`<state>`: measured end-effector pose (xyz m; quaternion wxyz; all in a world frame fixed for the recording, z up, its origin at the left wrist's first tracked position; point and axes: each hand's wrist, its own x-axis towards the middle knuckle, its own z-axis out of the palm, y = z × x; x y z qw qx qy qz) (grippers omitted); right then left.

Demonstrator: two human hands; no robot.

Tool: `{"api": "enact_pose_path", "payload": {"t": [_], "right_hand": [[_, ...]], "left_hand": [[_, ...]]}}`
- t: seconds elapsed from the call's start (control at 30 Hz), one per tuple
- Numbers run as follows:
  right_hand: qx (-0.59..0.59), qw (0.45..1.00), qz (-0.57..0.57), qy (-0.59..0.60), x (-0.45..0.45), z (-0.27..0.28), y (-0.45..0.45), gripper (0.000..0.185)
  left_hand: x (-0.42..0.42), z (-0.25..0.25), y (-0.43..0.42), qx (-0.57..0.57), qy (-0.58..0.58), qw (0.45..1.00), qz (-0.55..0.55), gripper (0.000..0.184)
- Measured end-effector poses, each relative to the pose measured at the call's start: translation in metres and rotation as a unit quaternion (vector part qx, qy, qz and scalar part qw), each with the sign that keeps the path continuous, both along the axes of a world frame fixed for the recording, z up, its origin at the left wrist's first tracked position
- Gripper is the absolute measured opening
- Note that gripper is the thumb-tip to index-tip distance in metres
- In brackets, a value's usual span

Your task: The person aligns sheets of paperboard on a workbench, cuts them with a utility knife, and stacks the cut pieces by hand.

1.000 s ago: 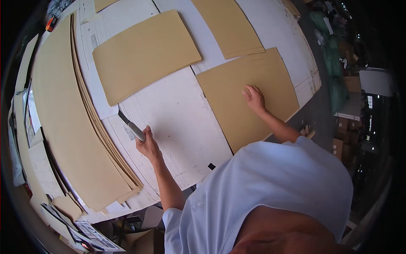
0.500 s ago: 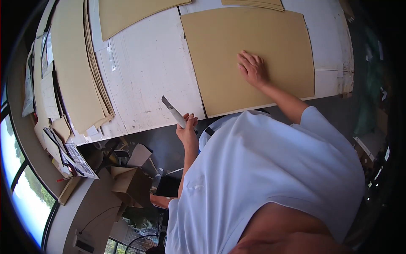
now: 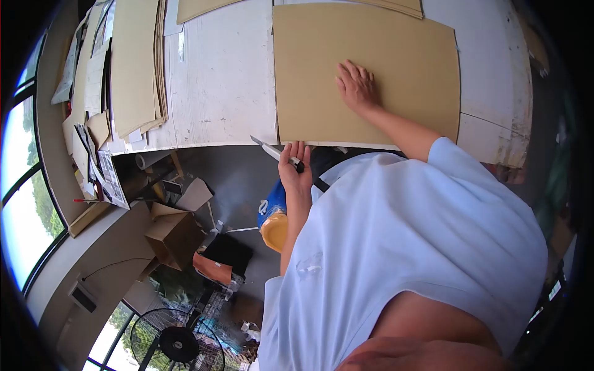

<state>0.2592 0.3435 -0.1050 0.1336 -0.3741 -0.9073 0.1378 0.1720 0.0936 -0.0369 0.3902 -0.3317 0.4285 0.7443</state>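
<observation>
Nearest me is my left hand [image 3: 297, 178], closed round the knife [image 3: 271, 151], just beside the near left corner of the board [image 3: 408, 74]. The knife points away from me and leftward, so its blade lies left of that corner, at the near edge of the table [image 3: 223, 93]; the black butt shows by my palm. I can't tell if my left fingertips touch the board. That forearm runs almost straight out from me, palm turned up.

The board stretches ahead and to the right of my left hand, its longer side seeming to run left to right. Farther out, my right hand [image 3: 359, 89] lies palm down near its middle, holding nothing, fingers a little spread and pointing away and left; that forearm slants in from my right. So of my 2 hands, the left is nearer the corner, the right nearer the middle.

Well left of both hands lies a stack [image 3: 133, 68], its long axis running away from me. Beyond my right hand, 1 pile [image 3: 396, 5] sits at the board's far edge.
</observation>
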Motion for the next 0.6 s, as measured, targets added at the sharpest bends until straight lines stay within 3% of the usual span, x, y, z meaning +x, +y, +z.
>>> {"api": "enact_pose_path", "payload": {"t": [0.13, 0.37, 0.43, 0.57, 0.6], "right_hand": [[-0.002, 1.000, 0.006, 0.001, -0.001, -0.002, 0.001, 0.041], [0.019, 1.000, 0.007, -0.016, -0.001, -0.005, 0.001, 0.043], [0.017, 1.000, -0.001, -0.016, -0.002, -0.006, 0.001, 0.043], [0.012, 1.000, -0.007, -0.003, -0.002, -0.007, 0.003, 0.042], [0.007, 1.000, -0.007, 0.003, -0.001, -0.003, 0.003, 0.041]], "left_hand": [[0.007, -0.010, 0.009, 0.020, 0.001, 0.998, 0.057, 0.022], [0.011, -0.009, 0.020, 0.037, 0.041, 0.995, 0.078, 0.016], [-0.001, 0.001, 0.025, 0.010, 0.116, 0.993, 0.037, 0.017], [-0.042, 0.014, 0.028, -0.060, 0.129, 0.990, 0.007, 0.015], [-0.053, 0.009, 0.023, -0.131, 0.203, 0.965, -0.099, 0.016]]}}
